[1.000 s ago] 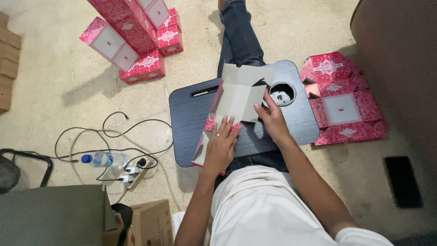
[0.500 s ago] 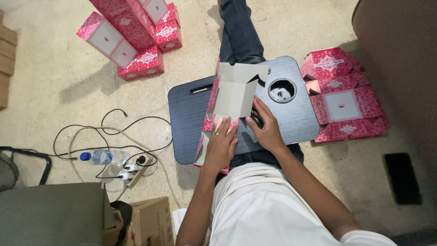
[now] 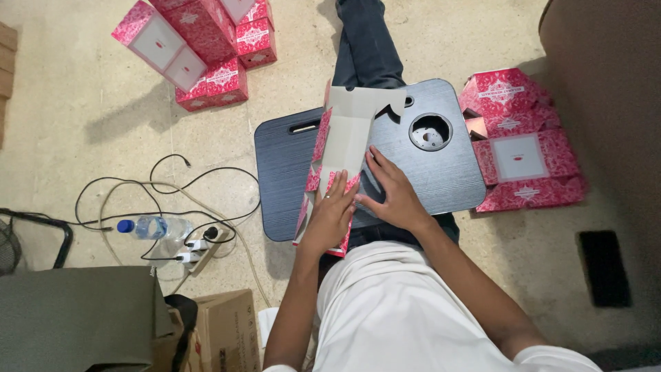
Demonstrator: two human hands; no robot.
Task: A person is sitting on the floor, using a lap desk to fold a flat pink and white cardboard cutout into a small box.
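A flat, unfolded pink carton [image 3: 342, 148] with a plain grey inside lies on a dark lap tray [image 3: 447, 172] across my legs. My left hand [image 3: 330, 215] presses on the carton's near end, fingers spread over a pink patterned flap. My right hand [image 3: 389, 191] lies flat beside it, pressing the carton's right edge against the tray. The carton's far flaps stick up toward my knee. Neither hand grips anything closed.
Folded pink boxes [image 3: 200, 48] are stacked at the far left. More flat pink cartons [image 3: 520, 148] are piled right of the tray. Cables and a power strip [image 3: 196, 244], a water bottle [image 3: 151, 227], a cardboard box [image 3: 224, 331] and a dark phone-like slab [image 3: 602, 265] lie on the floor.
The carton has been lowered from a raised, half-open shape to lie flatter on the tray. My right hand slid from the cup hole down to the carton's right edge.
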